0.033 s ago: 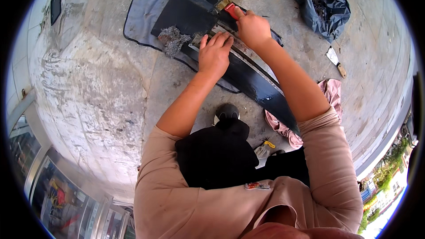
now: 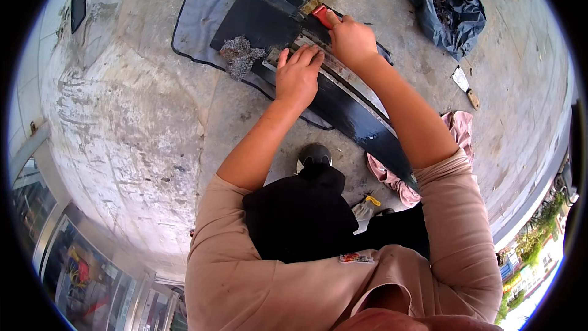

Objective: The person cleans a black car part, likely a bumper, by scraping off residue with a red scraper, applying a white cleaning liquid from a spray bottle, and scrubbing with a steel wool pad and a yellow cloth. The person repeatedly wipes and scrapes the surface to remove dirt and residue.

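A long black panel [image 2: 349, 121] with a dirty metal strip along it lies slantwise on a grey cloth mat [image 2: 195, 21]. My left hand [image 2: 297, 76] rests on its near edge, fingers stretched out and holding nothing. My right hand [image 2: 353, 41] is closed round the red handle of a small scraper-like tool [image 2: 321, 16]. The tool's brownish, grimy head lies at the panel's far edge; its exact kind is unclear. A tangle of grey steel wool [image 2: 241, 56] sits on the panel's left part, beside my left hand.
A dark plastic bag [image 2: 456, 18] with dark waste lies at the far right. Nearer are a putty knife [image 2: 465, 87] with a wooden handle and a pink cloth [image 2: 458, 130]. A black phone-like slab [image 2: 78, 7] lies far left. My shoe [image 2: 315, 155] is close to the panel.
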Demonstrator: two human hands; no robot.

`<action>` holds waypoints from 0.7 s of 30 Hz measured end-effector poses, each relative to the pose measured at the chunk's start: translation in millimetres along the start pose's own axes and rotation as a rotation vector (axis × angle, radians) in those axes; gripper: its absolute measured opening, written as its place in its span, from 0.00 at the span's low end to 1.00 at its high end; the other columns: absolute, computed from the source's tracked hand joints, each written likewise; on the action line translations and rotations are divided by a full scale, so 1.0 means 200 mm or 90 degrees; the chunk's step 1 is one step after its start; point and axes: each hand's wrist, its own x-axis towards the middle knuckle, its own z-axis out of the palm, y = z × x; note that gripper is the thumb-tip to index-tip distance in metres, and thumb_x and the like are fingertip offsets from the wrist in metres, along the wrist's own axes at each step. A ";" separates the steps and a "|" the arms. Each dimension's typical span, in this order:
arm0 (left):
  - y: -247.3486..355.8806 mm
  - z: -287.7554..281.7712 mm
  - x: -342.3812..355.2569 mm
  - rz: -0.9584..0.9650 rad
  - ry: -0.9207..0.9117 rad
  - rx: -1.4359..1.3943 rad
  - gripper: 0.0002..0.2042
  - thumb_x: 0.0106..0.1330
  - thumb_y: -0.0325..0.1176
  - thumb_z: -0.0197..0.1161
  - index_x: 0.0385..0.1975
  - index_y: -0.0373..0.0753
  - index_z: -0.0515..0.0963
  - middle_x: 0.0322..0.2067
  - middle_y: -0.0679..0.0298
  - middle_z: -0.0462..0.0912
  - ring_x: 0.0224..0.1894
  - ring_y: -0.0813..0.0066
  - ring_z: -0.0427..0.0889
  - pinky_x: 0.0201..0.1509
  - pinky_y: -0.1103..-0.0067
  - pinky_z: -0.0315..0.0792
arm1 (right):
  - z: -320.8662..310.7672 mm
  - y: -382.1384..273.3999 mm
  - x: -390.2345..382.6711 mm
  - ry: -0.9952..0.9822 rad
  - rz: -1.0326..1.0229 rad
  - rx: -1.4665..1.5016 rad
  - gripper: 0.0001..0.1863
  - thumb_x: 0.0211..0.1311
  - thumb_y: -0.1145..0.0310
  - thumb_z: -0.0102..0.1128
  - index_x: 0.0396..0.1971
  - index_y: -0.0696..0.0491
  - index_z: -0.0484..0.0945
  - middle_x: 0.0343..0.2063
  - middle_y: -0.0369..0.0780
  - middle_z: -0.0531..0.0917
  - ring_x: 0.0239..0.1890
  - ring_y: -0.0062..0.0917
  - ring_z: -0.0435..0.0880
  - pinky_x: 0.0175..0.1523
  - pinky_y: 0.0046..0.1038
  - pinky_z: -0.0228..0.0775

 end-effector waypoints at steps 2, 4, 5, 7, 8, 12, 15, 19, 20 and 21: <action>-0.02 -0.01 0.01 0.002 0.001 0.002 0.18 0.60 0.24 0.58 0.50 0.44 0.83 0.56 0.67 0.81 0.63 0.69 0.76 0.69 0.57 0.60 | -0.01 0.00 0.00 -0.008 0.008 0.006 0.32 0.53 0.68 0.66 0.60 0.53 0.71 0.41 0.49 0.84 0.40 0.42 0.88 0.40 0.38 0.82; -0.02 -0.01 0.00 0.006 -0.001 -0.007 0.16 0.62 0.27 0.57 0.49 0.42 0.83 0.56 0.65 0.81 0.63 0.68 0.75 0.70 0.56 0.59 | -0.03 -0.03 0.01 -0.017 0.004 0.003 0.32 0.53 0.68 0.66 0.60 0.53 0.70 0.41 0.49 0.84 0.40 0.43 0.88 0.40 0.38 0.82; -0.03 -0.01 -0.01 0.007 -0.003 -0.011 0.16 0.63 0.28 0.56 0.49 0.41 0.83 0.56 0.64 0.81 0.63 0.67 0.75 0.70 0.55 0.58 | -0.03 -0.05 0.02 -0.021 0.001 0.001 0.32 0.52 0.68 0.67 0.60 0.53 0.70 0.41 0.49 0.84 0.40 0.43 0.88 0.40 0.38 0.82; -0.03 -0.01 -0.01 0.010 -0.010 -0.023 0.16 0.63 0.28 0.56 0.50 0.41 0.82 0.57 0.64 0.80 0.64 0.67 0.74 0.70 0.56 0.58 | 0.00 -0.07 0.06 0.009 0.006 -0.013 0.26 0.62 0.64 0.61 0.61 0.47 0.72 0.39 0.47 0.84 0.36 0.43 0.87 0.38 0.40 0.81; -0.03 -0.01 -0.01 0.011 -0.014 -0.029 0.16 0.63 0.29 0.56 0.50 0.40 0.82 0.57 0.63 0.80 0.65 0.68 0.73 0.70 0.56 0.58 | 0.01 -0.08 0.09 0.024 0.007 -0.019 0.24 0.66 0.62 0.59 0.62 0.45 0.72 0.38 0.46 0.84 0.34 0.43 0.87 0.37 0.41 0.80; -0.04 0.00 -0.02 0.012 -0.017 -0.032 0.19 0.61 0.26 0.57 0.54 0.41 0.81 0.58 0.64 0.79 0.66 0.67 0.72 0.70 0.57 0.59 | -0.01 -0.20 0.24 0.020 -0.002 -0.024 0.22 0.63 0.65 0.60 0.58 0.47 0.74 0.38 0.47 0.84 0.36 0.44 0.87 0.37 0.41 0.81; -0.05 -0.01 -0.03 0.012 -0.015 -0.030 0.20 0.62 0.27 0.55 0.54 0.41 0.81 0.59 0.64 0.79 0.66 0.68 0.72 0.70 0.57 0.58 | -0.05 -0.30 0.36 0.021 -0.026 -0.016 0.21 0.57 0.71 0.62 0.52 0.52 0.75 0.39 0.48 0.85 0.39 0.43 0.89 0.39 0.40 0.82; -0.07 -0.04 -0.03 0.016 0.000 -0.031 0.18 0.65 0.31 0.55 0.52 0.37 0.81 0.59 0.62 0.79 0.65 0.67 0.72 0.69 0.58 0.60 | -0.07 -0.44 0.51 0.042 -0.031 0.006 0.18 0.57 0.69 0.62 0.49 0.52 0.78 0.37 0.50 0.87 0.40 0.43 0.89 0.41 0.40 0.82; -0.06 -0.05 -0.03 0.016 -0.020 -0.035 0.18 0.65 0.31 0.54 0.53 0.37 0.81 0.59 0.62 0.79 0.65 0.68 0.73 0.69 0.58 0.60 | -0.09 -0.46 0.56 0.044 -0.025 0.014 0.17 0.57 0.69 0.62 0.48 0.52 0.78 0.36 0.50 0.87 0.40 0.42 0.89 0.41 0.40 0.82; -0.07 -0.04 -0.03 0.023 -0.013 -0.037 0.18 0.66 0.31 0.54 0.53 0.37 0.81 0.59 0.62 0.79 0.65 0.68 0.73 0.69 0.58 0.60 | -0.11 -0.48 0.60 0.049 -0.032 0.016 0.17 0.58 0.68 0.62 0.48 0.52 0.79 0.36 0.49 0.87 0.40 0.42 0.89 0.41 0.40 0.82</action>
